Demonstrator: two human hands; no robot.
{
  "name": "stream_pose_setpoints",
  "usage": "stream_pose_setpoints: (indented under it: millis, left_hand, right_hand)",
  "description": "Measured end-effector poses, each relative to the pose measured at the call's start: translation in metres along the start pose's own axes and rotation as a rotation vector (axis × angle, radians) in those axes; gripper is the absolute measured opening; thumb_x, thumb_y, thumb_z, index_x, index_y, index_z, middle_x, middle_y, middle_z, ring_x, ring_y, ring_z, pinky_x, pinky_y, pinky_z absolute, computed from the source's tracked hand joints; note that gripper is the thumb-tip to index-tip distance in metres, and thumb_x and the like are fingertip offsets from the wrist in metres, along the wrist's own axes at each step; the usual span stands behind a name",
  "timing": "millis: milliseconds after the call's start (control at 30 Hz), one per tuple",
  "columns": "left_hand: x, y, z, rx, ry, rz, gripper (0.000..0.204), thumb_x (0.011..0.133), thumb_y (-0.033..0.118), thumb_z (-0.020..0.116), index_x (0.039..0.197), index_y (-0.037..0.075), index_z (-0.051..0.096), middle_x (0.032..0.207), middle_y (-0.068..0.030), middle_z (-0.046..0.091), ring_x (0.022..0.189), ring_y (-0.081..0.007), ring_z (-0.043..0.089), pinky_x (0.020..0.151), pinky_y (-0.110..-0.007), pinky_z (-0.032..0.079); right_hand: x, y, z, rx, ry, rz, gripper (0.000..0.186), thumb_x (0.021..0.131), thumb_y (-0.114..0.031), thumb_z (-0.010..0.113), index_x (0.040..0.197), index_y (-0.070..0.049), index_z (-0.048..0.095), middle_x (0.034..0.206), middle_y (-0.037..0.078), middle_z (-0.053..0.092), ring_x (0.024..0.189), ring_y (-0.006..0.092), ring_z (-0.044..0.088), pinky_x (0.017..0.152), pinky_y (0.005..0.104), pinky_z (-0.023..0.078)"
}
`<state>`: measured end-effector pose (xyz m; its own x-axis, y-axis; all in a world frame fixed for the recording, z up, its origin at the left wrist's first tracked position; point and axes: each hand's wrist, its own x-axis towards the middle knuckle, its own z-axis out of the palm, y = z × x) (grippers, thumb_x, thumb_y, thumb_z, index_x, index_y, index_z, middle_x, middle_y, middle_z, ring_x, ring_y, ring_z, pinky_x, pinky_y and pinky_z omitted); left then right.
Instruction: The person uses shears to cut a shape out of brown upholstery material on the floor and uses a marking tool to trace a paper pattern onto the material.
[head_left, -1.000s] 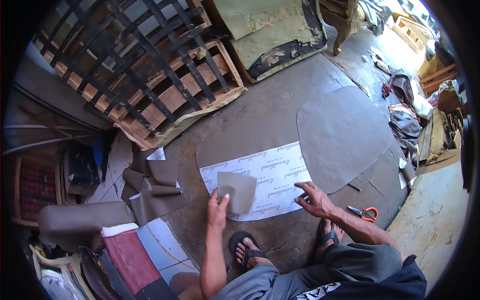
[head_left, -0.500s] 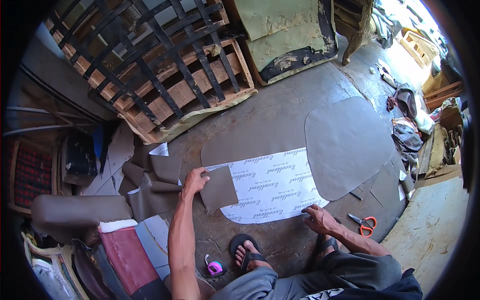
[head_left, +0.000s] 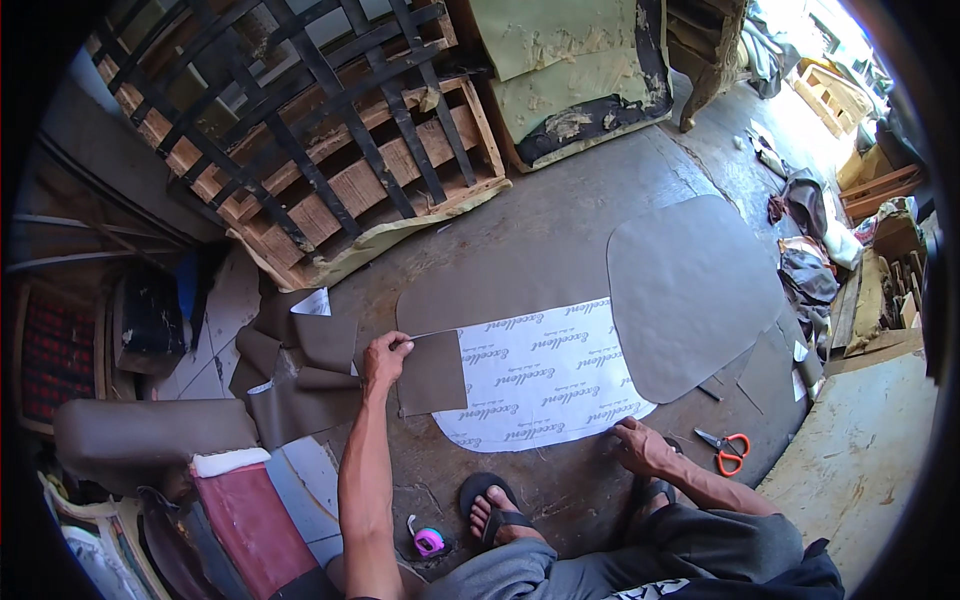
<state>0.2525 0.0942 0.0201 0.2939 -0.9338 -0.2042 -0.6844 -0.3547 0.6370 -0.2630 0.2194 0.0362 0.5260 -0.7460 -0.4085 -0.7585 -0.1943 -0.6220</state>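
Note:
A white sheet with printed backing (head_left: pixel 560 375) lies flat on the concrete floor, its left end folded over to show a brown face. My left hand (head_left: pixel 384 356) pinches the top corner of that folded brown flap (head_left: pixel 432 372). My right hand (head_left: pixel 642 448) presses down on the sheet's lower right edge, fingers spread. A larger grey-brown cut piece (head_left: pixel 690 290) lies flat to the right, and another brown strip (head_left: pixel 500 292) lies just beyond the white sheet.
Orange-handled scissors (head_left: pixel 726 448) lie right of my right hand. A pink tape measure (head_left: pixel 428 540) sits by my sandalled foot (head_left: pixel 492 510). Brown offcuts (head_left: pixel 300 365) are piled at left. A wooden frame with black webbing (head_left: pixel 300 130) and a torn cushion (head_left: pixel 570 80) stand behind.
My left hand has carried the sheet's left end outward to the left, laying the brown flap flatter. My right hand moved down to the sheet's lower right edge.

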Motion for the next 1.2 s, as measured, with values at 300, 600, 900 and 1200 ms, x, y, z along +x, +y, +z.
stream_pose_setpoints:
  millis: [300, 600, 900, 1200]
  left_hand:
    - [-0.001, -0.020, 0.020, -0.059, 0.119, -0.112, 0.034, 0.081, 0.014, 0.078, 0.113, 0.007, 0.067, 0.085, -0.0085, 0.071, 0.080, -0.0204, 0.067, 0.074, -0.035, 0.053]
    - [-0.004, -0.035, 0.035, -0.285, 0.238, -0.199, 0.021, 0.083, 0.009, 0.076, 0.101, 0.003, 0.070, 0.082, -0.0062, 0.071, 0.074, -0.0153, 0.065, 0.069, -0.031, 0.051]
    - [-0.011, -0.037, 0.032, -0.451, 0.252, -0.295, 0.019, 0.081, 0.007, 0.078, 0.099, 0.002, 0.074, 0.081, -0.0013, 0.070, 0.072, -0.0096, 0.060, 0.069, -0.027, 0.048]
    - [-0.008, -0.039, 0.035, -0.409, 0.280, -0.315, 0.018, 0.084, 0.012, 0.076, 0.097, 0.000, 0.072, 0.079, -0.0033, 0.069, 0.071, -0.0100, 0.060, 0.068, -0.027, 0.048]
  right_hand:
    - [0.031, -0.039, -0.065, 0.036, -0.177, -0.118, 0.036, 0.089, -0.022, 0.063, 0.120, -0.003, 0.063, 0.115, 0.022, 0.062, 0.109, 0.0401, 0.061, 0.091, 0.0472, 0.051]
    - [0.234, -0.145, -0.010, 0.291, 0.037, 0.101, 0.045, 0.090, -0.030, 0.062, 0.124, -0.001, 0.060, 0.108, 0.026, 0.069, 0.104, 0.0418, 0.066, 0.091, 0.0468, 0.052]
    - [0.289, -0.185, 0.035, 0.201, 0.330, 0.183, 0.035, 0.089, -0.031, 0.063, 0.117, -0.012, 0.059, 0.109, 0.018, 0.067, 0.100, 0.0401, 0.066, 0.084, 0.0522, 0.051]
    - [0.294, -0.176, 0.038, 0.255, 0.446, 0.022, 0.021, 0.088, -0.024, 0.064, 0.103, -0.009, 0.062, 0.099, 0.016, 0.068, 0.091, 0.0392, 0.067, 0.077, 0.0499, 0.052]
